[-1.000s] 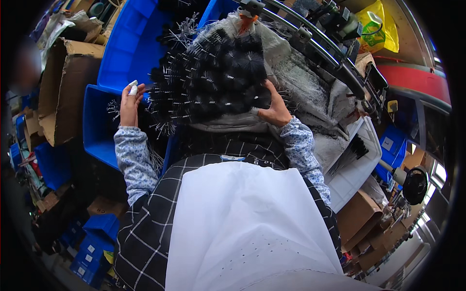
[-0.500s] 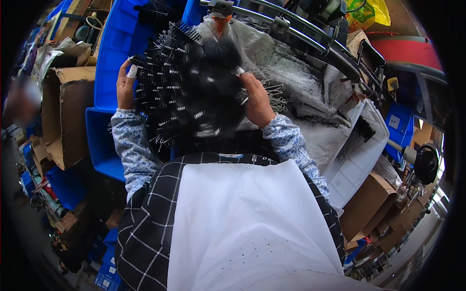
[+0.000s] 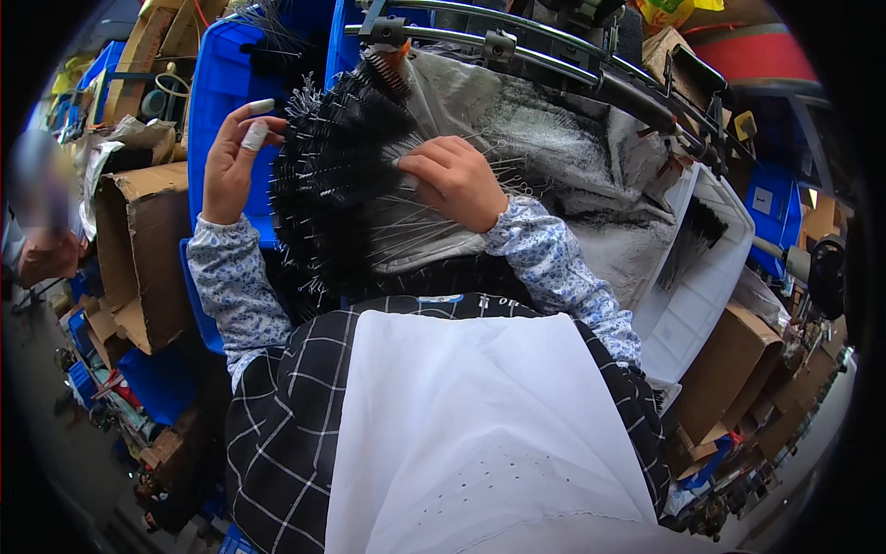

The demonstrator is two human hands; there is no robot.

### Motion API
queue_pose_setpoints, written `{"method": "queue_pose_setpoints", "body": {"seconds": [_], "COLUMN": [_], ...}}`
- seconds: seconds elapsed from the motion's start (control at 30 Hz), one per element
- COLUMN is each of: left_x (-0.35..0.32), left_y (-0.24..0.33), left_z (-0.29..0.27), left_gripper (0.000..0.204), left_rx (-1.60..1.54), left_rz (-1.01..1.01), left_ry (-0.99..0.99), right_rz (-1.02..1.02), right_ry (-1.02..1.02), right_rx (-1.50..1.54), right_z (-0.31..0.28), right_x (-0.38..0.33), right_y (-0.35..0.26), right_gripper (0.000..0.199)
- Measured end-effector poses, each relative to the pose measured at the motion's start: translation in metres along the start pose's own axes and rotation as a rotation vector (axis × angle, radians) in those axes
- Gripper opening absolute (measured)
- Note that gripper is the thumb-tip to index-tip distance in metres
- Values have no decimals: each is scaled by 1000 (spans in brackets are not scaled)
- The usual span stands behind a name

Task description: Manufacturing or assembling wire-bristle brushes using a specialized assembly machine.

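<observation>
Brushes, black, in a dense pile (image 3: pixel 323 175), lie directly in front of the wearer, mostly btwn the two hands; bristle ends L, bare wire stems (image 3: pixel 420 226) fanned out to the R, some w/ looped tips. Beneath & to R: a pale cloth (image 3: pixel 572 166), creased, w/ dark dusting.

L hand (image 3: pixel 235 162): raised at the pile's L edge, fairly wide, digits bent, thumb & forefinger apart, two digits w/ white wraps; contact w/ bristles can't be told. R hand (image 3: pixel 452 180): palm down over the stems, narrow, fingers bunched nr the bristles' R edge; can't tell if it grips a stem. Both sleeves (image 3: pixel 554 249) blue-&-white floral; apron (image 3: pixel 480 406) white, over dark checked clothing.

Surroundings: metal rails (image 3: pixel 554 66) cross above the cloth, upper R. Blue bin (image 3: pixel 214 83) behind L hand. White bin (image 3: pixel 706 319) at R, tilted in view, holding more black brushes (image 3: pixel 699 231). Cardboard box (image 3: pixel 152 217) at far L; another person (image 3: pixel 46 249), blurred, nr L rim.
</observation>
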State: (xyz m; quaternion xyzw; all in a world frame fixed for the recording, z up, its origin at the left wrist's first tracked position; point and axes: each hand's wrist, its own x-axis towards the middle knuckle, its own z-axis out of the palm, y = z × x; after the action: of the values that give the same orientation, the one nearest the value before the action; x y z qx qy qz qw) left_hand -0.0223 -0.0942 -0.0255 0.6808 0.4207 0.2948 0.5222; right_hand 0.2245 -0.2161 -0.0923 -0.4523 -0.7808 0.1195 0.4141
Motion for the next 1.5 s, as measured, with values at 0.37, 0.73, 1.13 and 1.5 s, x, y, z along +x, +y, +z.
{"method": "queue_pose_setpoints", "body": {"seconds": [0.37, 0.73, 1.13, 1.5], "left_x": [-12, -17, 14, 7], "left_y": [27, 36, 63, 124], "left_z": [37, 43, 45, -56], "left_gripper": [17, 15, 14, 25], "left_rx": [127, 494, 326, -265], "left_rz": [103, 170, 571, 680], "left_ry": [-105, 55, 218, 527], "right_rz": [212, 925, 704, 623], "right_ry": [776, 510, 196, 102], "right_rx": [498, 208, -977, -956], "right_z": [-119, -185, -203, -198], "right_x": [-1, -63, -36, -28], "right_y": [-20, 17, 172, 188], "right_gripper": [24, 29, 25, 26]}}
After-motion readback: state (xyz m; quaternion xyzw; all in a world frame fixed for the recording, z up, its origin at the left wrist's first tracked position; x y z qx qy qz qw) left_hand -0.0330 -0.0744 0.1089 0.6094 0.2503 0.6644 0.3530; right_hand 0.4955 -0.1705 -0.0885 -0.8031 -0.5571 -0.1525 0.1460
